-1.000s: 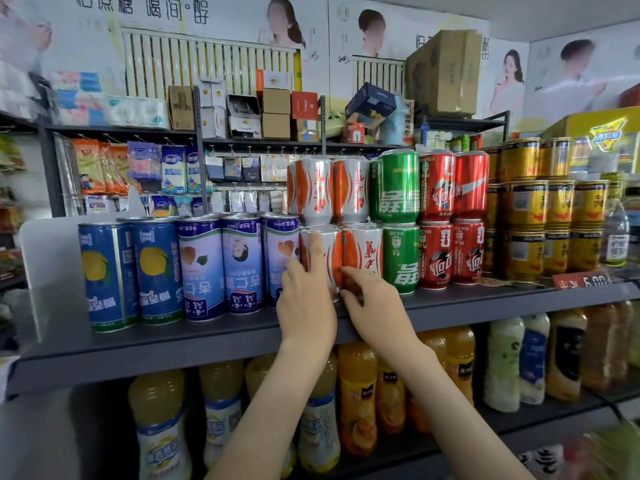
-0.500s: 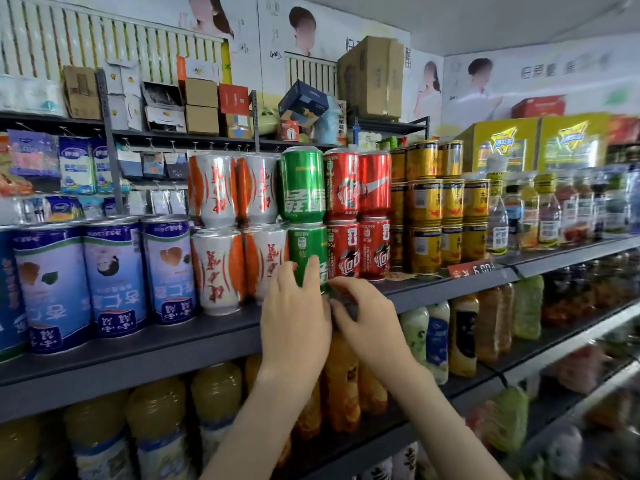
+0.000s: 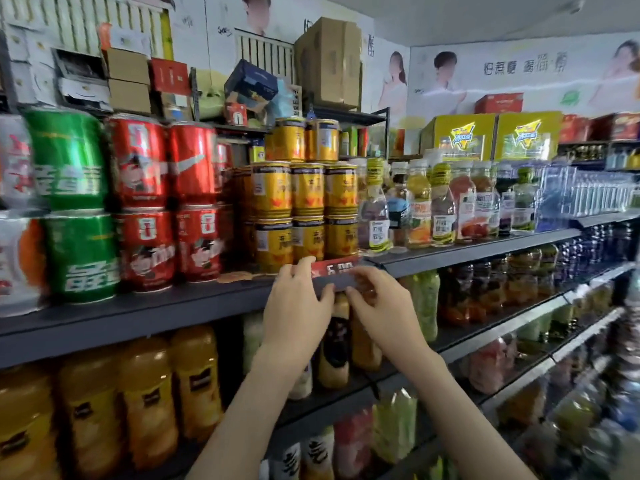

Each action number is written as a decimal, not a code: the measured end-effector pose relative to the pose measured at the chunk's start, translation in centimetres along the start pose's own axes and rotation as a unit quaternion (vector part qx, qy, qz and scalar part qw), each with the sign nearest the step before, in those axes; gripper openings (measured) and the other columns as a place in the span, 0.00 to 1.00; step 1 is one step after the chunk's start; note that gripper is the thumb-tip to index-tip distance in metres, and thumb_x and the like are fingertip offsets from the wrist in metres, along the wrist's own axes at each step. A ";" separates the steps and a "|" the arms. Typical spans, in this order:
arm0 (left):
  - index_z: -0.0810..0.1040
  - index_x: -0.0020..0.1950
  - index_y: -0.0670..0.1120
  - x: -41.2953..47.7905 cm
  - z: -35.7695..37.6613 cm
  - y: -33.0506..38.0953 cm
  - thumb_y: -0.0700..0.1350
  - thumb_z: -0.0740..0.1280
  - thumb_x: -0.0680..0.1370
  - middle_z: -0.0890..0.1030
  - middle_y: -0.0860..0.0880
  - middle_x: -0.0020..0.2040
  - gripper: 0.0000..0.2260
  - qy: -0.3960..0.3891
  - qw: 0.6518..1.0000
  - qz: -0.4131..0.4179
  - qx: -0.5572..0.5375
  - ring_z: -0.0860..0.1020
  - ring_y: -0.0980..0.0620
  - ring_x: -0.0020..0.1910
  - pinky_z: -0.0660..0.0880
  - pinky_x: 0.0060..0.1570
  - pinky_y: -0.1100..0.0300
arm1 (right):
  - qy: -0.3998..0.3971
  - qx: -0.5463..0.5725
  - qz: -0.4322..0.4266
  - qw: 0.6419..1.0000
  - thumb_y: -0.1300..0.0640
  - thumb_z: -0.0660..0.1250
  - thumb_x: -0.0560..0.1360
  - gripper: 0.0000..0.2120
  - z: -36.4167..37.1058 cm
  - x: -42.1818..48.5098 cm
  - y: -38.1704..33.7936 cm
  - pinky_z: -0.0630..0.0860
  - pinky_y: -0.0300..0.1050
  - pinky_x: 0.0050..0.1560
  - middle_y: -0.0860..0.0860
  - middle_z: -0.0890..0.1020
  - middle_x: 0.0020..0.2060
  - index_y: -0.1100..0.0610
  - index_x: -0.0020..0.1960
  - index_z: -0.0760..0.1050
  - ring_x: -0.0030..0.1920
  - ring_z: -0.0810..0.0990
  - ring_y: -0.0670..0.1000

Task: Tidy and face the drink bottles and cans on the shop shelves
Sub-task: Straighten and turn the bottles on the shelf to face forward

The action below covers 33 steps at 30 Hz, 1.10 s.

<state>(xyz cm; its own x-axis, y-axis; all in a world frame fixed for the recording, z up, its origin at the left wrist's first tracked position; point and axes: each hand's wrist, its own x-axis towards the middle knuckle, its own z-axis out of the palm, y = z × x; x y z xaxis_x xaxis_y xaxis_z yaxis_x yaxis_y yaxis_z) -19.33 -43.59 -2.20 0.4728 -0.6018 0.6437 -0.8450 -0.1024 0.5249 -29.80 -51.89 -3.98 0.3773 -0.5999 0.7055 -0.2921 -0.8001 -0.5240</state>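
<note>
Both my hands are at the front lip of the dark shelf [image 3: 156, 308], below the stacked yellow cans [image 3: 306, 206]. My left hand [image 3: 298, 310] has its fingers over the left end of a red price tag [image 3: 337, 270] and its thumb under the lip. At the tag's right end, my right hand [image 3: 379, 306] pinches it the same way. Neither hand touches a can. Left of the yellow stack stand red cans [image 3: 166, 202] and green cans [image 3: 69, 202], each two high. Mixed juice bottles [image 3: 433, 209] fill the shelf to the right.
Lower shelves hold orange drink bottles [image 3: 145, 396] at left and assorted bottles [image 3: 491, 282] at right. Cardboard boxes [image 3: 329, 60] and yellow cartons [image 3: 491, 136] sit on top. Clear water bottles [image 3: 595, 195] stand at far right.
My view and both hands have moved right along the shelf, from the orange-white and green cans to the price tag under the yellow cans.
</note>
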 end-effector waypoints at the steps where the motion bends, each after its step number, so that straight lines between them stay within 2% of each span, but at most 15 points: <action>1: 0.64 0.71 0.52 0.5 1.4 1.0 0.52 0.63 0.78 0.70 0.50 0.63 0.22 0.003 1.000 -0.004 0.004 0.71 0.49 0.62 0.71 0.54 0.57 | 0.002 0.002 0.004 1.000 0.57 0.65 0.77 0.15 -1.0 0.6 1.5 0.72 0.39 0.56 0.47 0.77 0.52 0.54 0.63 0.73 0.54 0.75 0.45; 4: 0.64 0.71 0.51 2.0 4.9 3.6 0.52 0.63 0.78 0.70 0.50 0.64 0.23 0.014 1.000 -0.011 0.016 0.71 0.49 0.62 0.71 0.55 0.57 | 0.006 0.006 0.011 1.000 0.57 0.66 0.76 0.14 -3.3 2.5 5.4 0.72 0.38 0.55 0.48 0.77 0.51 0.55 0.62 0.74 0.53 0.76 0.46; 7: 0.64 0.71 0.51 3.9 7.9 5.4 0.52 0.63 0.78 0.71 0.50 0.64 0.23 0.029 0.999 -0.004 0.031 0.71 0.49 0.61 0.71 0.52 0.59 | 0.007 0.015 0.010 1.000 0.57 0.66 0.76 0.15 -4.6 4.6 8.8 0.72 0.42 0.59 0.46 0.76 0.52 0.54 0.63 0.73 0.56 0.75 0.47; 12: 0.64 0.71 0.50 7.6 12.1 7.2 0.51 0.65 0.77 0.71 0.49 0.63 0.23 0.069 0.997 0.015 0.044 0.72 0.50 0.60 0.71 0.54 0.60 | 0.011 0.039 -0.003 0.999 0.56 0.65 0.77 0.16 -5.2 8.5 13.1 0.72 0.42 0.59 0.48 0.76 0.56 0.55 0.64 0.71 0.57 0.75 0.47; 17: 0.64 0.71 0.48 12.1 15.3 9.1 0.51 0.65 0.77 0.69 0.48 0.64 0.24 0.092 0.994 0.015 0.055 0.71 0.48 0.62 0.71 0.57 0.59 | 0.025 0.035 -0.020 0.999 0.54 0.66 0.76 0.18 -5.6 13.5 16.0 0.70 0.39 0.54 0.44 0.73 0.50 0.55 0.64 0.70 0.53 0.73 0.46; 20: 0.62 0.71 0.46 14.1 16.7 9.9 0.50 0.66 0.77 0.67 0.45 0.65 0.26 0.123 0.989 -0.002 0.082 0.68 0.46 0.64 0.68 0.60 0.58 | 0.033 0.053 -0.042 0.997 0.54 0.67 0.76 0.21 -5.8 16.1 17.4 0.69 0.40 0.55 0.47 0.73 0.55 0.54 0.67 0.68 0.56 0.72 0.47; 22: 0.60 0.73 0.45 14.7 17.2 10.3 0.51 0.66 0.76 0.65 0.45 0.67 0.28 0.147 0.984 -0.020 0.103 0.64 0.46 0.66 0.65 0.62 0.58 | 0.041 0.067 -0.061 0.995 0.54 0.67 0.75 0.23 -6.0 17.5 18.1 0.69 0.41 0.57 0.48 0.73 0.57 0.54 0.68 0.66 0.59 0.71 0.48; 26: 0.55 0.74 0.43 15.6 18.1 10.6 0.51 0.67 0.76 0.62 0.43 0.70 0.33 0.179 0.973 -0.056 0.135 0.61 0.45 0.69 0.62 0.66 0.56 | 0.028 0.098 -0.097 0.990 0.55 0.67 0.76 0.26 -6.3 19.8 19.2 0.61 0.34 0.58 0.49 0.71 0.63 0.55 0.71 0.62 0.65 0.67 0.48; 31: 0.49 0.76 0.42 17.3 19.7 10.5 0.47 0.71 0.73 0.63 0.41 0.71 0.40 0.154 0.972 -0.161 0.072 0.66 0.42 0.68 0.66 0.66 0.50 | -0.011 0.116 -0.163 0.980 0.54 0.66 0.77 0.28 -6.6 20.9 20.9 0.58 0.34 0.63 0.50 0.69 0.67 0.56 0.73 0.60 0.68 0.64 0.47; 33: 0.54 0.74 0.41 17.8 20.0 10.3 0.47 0.73 0.71 0.66 0.41 0.68 0.39 0.172 0.962 -0.202 0.056 0.69 0.42 0.65 0.69 0.63 0.50 | -0.033 0.131 -0.177 0.975 0.54 0.66 0.77 0.27 -6.8 21.0 21.7 0.59 0.34 0.62 0.49 0.69 0.66 0.56 0.72 0.61 0.67 0.65 0.47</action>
<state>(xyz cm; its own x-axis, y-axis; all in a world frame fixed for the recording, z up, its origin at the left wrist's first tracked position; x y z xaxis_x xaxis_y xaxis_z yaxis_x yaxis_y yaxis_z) -24.66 -71.22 3.53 0.8075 -0.1982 0.5556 -0.5865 -0.3700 0.7205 -34.23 -81.78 2.72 0.4717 -0.2772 0.8370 0.0983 -0.9268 -0.3623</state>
